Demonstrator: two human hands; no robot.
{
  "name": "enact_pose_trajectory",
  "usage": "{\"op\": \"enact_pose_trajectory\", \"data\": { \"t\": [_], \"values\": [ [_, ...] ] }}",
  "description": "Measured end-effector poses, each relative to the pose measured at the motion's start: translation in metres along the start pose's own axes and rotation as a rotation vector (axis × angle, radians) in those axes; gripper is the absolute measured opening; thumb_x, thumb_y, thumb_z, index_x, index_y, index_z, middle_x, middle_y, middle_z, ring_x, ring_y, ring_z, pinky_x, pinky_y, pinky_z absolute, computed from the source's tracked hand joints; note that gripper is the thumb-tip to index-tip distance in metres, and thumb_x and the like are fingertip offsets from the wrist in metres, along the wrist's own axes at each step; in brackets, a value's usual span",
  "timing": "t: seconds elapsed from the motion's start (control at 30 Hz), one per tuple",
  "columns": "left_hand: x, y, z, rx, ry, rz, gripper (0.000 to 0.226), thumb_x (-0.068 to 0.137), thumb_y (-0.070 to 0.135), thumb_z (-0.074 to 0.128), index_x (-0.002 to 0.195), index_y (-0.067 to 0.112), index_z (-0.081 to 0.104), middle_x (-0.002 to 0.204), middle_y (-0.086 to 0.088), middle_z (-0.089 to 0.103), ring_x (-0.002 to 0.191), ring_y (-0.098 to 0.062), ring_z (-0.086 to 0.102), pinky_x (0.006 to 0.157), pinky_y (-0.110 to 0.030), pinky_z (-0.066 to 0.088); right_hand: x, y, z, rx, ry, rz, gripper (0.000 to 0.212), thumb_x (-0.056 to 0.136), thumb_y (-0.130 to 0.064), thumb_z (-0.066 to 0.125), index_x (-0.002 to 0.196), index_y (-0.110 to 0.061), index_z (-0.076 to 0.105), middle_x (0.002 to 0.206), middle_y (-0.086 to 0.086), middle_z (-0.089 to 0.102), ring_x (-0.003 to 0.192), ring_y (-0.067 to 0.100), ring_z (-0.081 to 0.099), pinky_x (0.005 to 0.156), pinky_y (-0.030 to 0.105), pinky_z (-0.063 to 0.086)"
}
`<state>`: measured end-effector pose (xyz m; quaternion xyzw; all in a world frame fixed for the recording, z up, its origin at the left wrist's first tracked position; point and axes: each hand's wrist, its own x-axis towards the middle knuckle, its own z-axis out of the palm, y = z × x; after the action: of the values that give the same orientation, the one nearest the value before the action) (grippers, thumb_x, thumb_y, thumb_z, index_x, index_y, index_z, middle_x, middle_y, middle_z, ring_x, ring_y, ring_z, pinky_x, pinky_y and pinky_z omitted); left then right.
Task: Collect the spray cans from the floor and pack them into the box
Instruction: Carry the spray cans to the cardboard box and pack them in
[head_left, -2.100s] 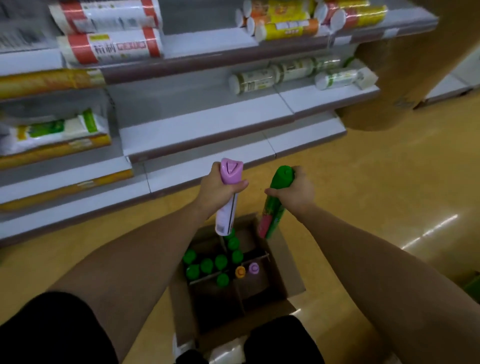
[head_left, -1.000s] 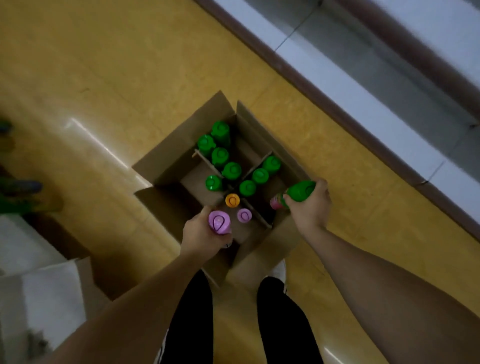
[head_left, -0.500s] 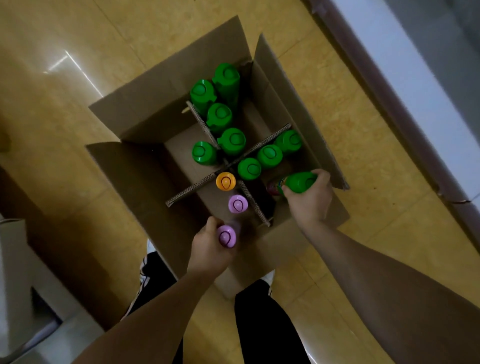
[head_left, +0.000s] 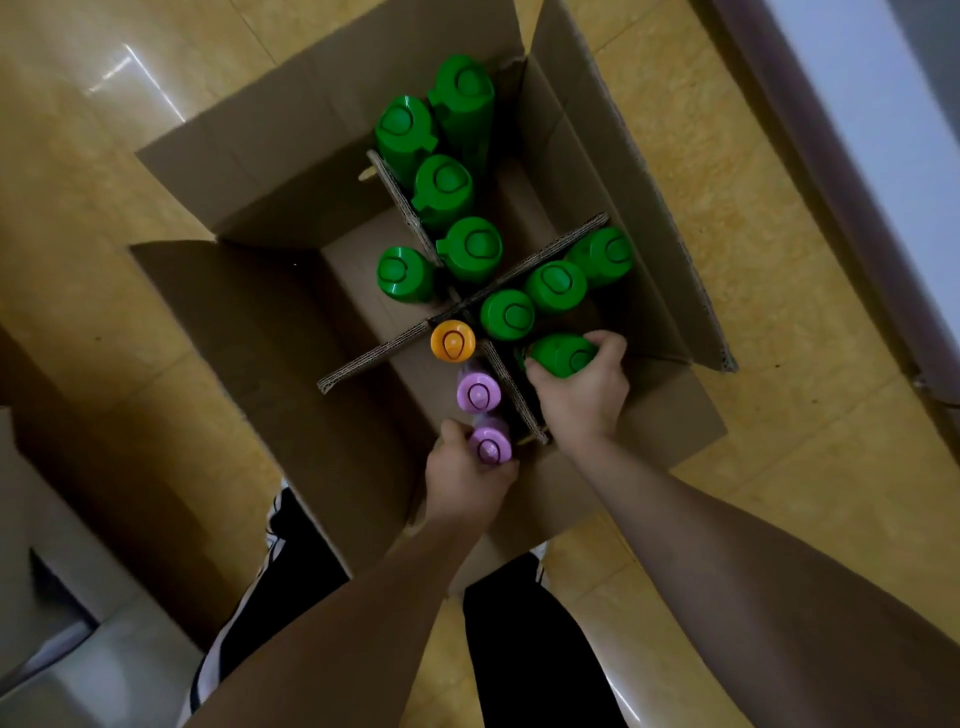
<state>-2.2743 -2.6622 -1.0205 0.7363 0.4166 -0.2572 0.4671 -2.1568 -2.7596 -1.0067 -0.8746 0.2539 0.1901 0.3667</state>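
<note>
Straight below the camera, an open brown cardboard box (head_left: 249, 171) sits on the yellow tiled floor (head_left: 779, 467). Its 4 flaps are folded outward, and a cross of corrugated cardboard divider strips (head_left: 374, 358) splits the inside into compartments.

The left hand (head_left: 467, 483) has fingers and thumb curled round a pale purple-capped spray can (head_left: 491, 448). It holds the can upright at the near edge of the box, in the compartment to the left of the near divider strip. Just beyond it in that compartment stand a second purple-capped can (head_left: 478, 392) and an orange-capped can (head_left: 453, 340), so the 3 caps form a row along the strip.

The right hand (head_left: 584, 400) grips a green-capped spray can (head_left: 563, 354) round its top, in the compartment on the other side of that strip. Whether its base touches the box bottom cannot be seen. Beside it, 3 more green-capped cans (head_left: 558, 283) stand in a line along the cross strip. Another 5 green-topped cans (head_left: 447, 182) stand in the far half, 4 to the right of the divider and 1 to its left.

Legs in black trousers with white side stripes (head_left: 291, 561) stand at the near flap. A white shelf base (head_left: 883, 104) runs along the upper right.
</note>
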Motion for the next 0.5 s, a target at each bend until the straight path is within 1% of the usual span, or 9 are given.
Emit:
{"op": "enact_pose_trajectory", "data": {
  "t": [0.1, 0.17, 0.23, 0.3, 0.37, 0.4, 0.43, 0.47, 0.5],
  "values": [
    [0.007, 0.000, 0.007, -0.043, -0.003, -0.024, 0.053, 0.065, 0.022, 0.091, 0.102, 0.018, 0.053, 0.101, 0.000, 0.066, 0.091, -0.021, 0.065, 0.081, -0.044, 0.057, -0.003, -0.001, 0.010, -0.014, -0.024, -0.007, 0.063, 0.074, -0.028, 0.088, 0.120, -0.015, 0.047, 0.120, 0.012, 0.062, 0.107, 0.030, 0.061, 0.076, 0.017, 0.035],
    [0.011, 0.002, 0.010, -0.065, 0.001, -0.038, 0.055, 0.065, 0.021, 0.091, 0.103, 0.022, 0.052, 0.103, 0.002, 0.067, 0.092, -0.019, 0.066, 0.082, -0.041, 0.058, -0.006, -0.003, 0.016, -0.015, -0.052, -0.007, 0.063, 0.075, -0.027, 0.087, 0.122, -0.014, 0.047, 0.124, 0.011, 0.060, 0.110, 0.029, 0.060, 0.075, 0.013, 0.033],
    [0.015, 0.005, 0.013, -0.098, -0.001, -0.047, 0.059, 0.065, 0.020, 0.091, 0.110, 0.023, 0.052, 0.106, 0.002, 0.068, 0.094, -0.018, 0.066, 0.080, -0.037, 0.058, -0.008, -0.006, 0.020, -0.016, -0.078, -0.021, 0.064, 0.075, -0.026, 0.087, 0.123, -0.013, 0.047, 0.127, 0.010, 0.058, 0.112, 0.026, 0.058, 0.073, 0.009, 0.030],
    [0.018, 0.008, 0.015, -0.126, -0.015, -0.053, 0.064, 0.066, 0.018, 0.090, 0.119, 0.019, 0.054, 0.106, 0.004, 0.068, 0.090, -0.013, 0.065, 0.072, -0.024, 0.055, -0.008, -0.007, 0.021, -0.020, -0.090, -0.027, 0.065, 0.076, -0.028, 0.087, 0.124, -0.012, 0.047, 0.128, 0.010, 0.057, 0.113, 0.025, 0.057, 0.075, 0.008, 0.029],
    [0.019, 0.011, 0.016, -0.158, -0.007, -0.058, 0.065, 0.068, 0.015, 0.090, 0.122, 0.016, 0.054, 0.101, 0.008, 0.065, 0.085, -0.006, 0.061, 0.063, -0.011, 0.046, -0.007, -0.006, 0.020, -0.032, -0.105, -0.033, 0.065, 0.075, -0.030, 0.087, 0.123, -0.013, 0.046, 0.128, 0.008, 0.056, 0.110, 0.021, 0.055, 0.074, 0.006, 0.029],
    [0.018, 0.012, 0.016, -0.171, 0.007, -0.061, 0.065, 0.067, 0.015, 0.091, 0.121, 0.016, 0.055, 0.101, 0.009, 0.064, 0.084, -0.006, 0.061, 0.062, -0.010, 0.045, -0.007, -0.006, 0.019, -0.037, -0.114, -0.036, 0.066, 0.075, -0.032, 0.087, 0.123, -0.013, 0.046, 0.128, 0.008, 0.056, 0.107, 0.019, 0.054, 0.072, 0.006, 0.030],
    [0.019, 0.012, 0.017, -0.185, 0.020, -0.062, 0.066, 0.066, 0.016, 0.093, 0.120, 0.017, 0.055, 0.102, 0.009, 0.065, 0.087, -0.008, 0.062, 0.066, -0.013, 0.048, -0.007, -0.005, 0.018, -0.040, -0.124, -0.037, 0.067, 0.076, -0.033, 0.087, 0.124, -0.014, 0.046, 0.128, 0.007, 0.055, 0.105, 0.016, 0.052, 0.071, 0.006, 0.031],
    [0.019, 0.011, 0.019, -0.199, 0.030, -0.068, 0.067, 0.064, 0.019, 0.094, 0.119, 0.019, 0.056, 0.104, 0.008, 0.066, 0.091, -0.011, 0.064, 0.072, -0.020, 0.052, -0.007, -0.004, 0.017, -0.042, -0.132, -0.037, 0.068, 0.076, -0.034, 0.087, 0.125, -0.014, 0.046, 0.129, 0.007, 0.055, 0.105, 0.015, 0.051, 0.072, 0.007, 0.030],
    [0.019, 0.010, 0.021, -0.211, 0.036, -0.074, 0.069, 0.062, 0.020, 0.095, 0.119, 0.020, 0.056, 0.105, 0.006, 0.068, 0.095, -0.014, 0.066, 0.078, -0.028, 0.055, -0.007, -0.004, 0.016, -0.044, -0.138, -0.036, 0.069, 0.075, -0.035, 0.087, 0.126, -0.014, 0.046, 0.130, 0.006, 0.054, 0.107, 0.015, 0.052, 0.076, 0.010, 0.032]
  ]
}}
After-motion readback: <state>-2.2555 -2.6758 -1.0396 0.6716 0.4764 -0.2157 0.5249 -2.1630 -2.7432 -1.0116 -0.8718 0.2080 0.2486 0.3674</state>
